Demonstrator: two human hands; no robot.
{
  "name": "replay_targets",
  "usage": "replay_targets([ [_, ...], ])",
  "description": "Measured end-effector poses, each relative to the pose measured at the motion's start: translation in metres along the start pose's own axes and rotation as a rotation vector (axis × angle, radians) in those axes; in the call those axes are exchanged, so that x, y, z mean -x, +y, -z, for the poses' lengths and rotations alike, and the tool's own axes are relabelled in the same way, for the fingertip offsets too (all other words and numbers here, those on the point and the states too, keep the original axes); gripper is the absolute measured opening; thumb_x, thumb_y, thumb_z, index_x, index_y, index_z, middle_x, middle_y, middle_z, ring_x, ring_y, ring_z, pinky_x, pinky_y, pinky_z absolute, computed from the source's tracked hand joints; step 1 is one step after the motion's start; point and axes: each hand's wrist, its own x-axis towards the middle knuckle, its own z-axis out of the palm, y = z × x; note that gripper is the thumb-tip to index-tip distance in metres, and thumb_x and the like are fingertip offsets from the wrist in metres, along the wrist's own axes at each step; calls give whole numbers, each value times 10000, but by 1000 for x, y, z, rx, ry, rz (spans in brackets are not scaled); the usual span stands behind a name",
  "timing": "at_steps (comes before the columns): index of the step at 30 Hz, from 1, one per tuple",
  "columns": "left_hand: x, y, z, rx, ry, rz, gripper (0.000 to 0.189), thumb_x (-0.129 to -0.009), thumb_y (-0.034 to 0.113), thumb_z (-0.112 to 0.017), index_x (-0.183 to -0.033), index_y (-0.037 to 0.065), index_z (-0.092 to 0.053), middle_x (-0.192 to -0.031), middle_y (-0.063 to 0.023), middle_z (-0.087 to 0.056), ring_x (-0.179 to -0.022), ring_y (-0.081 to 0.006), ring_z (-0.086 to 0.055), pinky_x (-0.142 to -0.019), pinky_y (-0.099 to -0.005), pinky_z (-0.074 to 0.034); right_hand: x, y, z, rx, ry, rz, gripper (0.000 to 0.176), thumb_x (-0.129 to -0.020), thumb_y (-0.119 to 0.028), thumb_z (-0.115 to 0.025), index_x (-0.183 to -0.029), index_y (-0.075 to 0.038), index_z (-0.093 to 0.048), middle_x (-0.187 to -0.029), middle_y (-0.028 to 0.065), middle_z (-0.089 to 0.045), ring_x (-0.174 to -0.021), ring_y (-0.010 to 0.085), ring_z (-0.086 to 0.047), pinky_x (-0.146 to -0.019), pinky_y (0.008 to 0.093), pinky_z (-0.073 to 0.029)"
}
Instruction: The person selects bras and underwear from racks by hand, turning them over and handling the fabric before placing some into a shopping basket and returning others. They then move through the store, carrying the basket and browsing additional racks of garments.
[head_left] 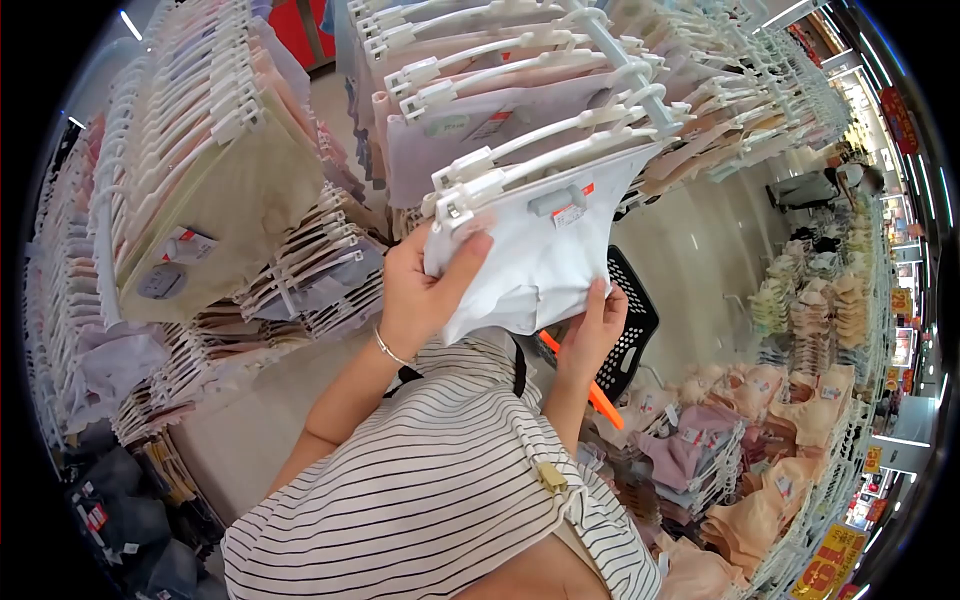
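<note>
White underpants (pixel 525 265) hang from a white clip hanger (pixel 480 185) at the front of a rack, with a red-and-white tag and a grey security tag (pixel 560 201) near the waistband. My left hand (pixel 430 275) pinches their left edge just below the hanger clip, thumb on the front and fingers behind. Lower on the right, my right hand (pixel 596 320) grips the bottom edge between thumb and fingers. The cloth is spread between both hands. A bracelet (pixel 390 348) circles my left wrist.
Hangers of pastel underwear (pixel 470 115) fill the rack ahead, with beige pairs (pixel 215 215) at left. A black basket (pixel 632 315) with an orange handle (pixel 605 405) is beside my right arm. Bras (pixel 770 490) hang at lower right. A person (pixel 825 187) is farther down the aisle.
</note>
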Motion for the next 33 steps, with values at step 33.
replay_targets([
  [33,16,-42,-30,132,83,188,411,-907,359,-557,-1026,-34,-576,-863,-58,-624,-771,-103,-552,-698,-251,-444,7,-10,8,-417,-81,-179,387,-727,-22,-397,-1083,64,-521,-1125,154,-574,-1028,266,-556,-948,400,-419],
])
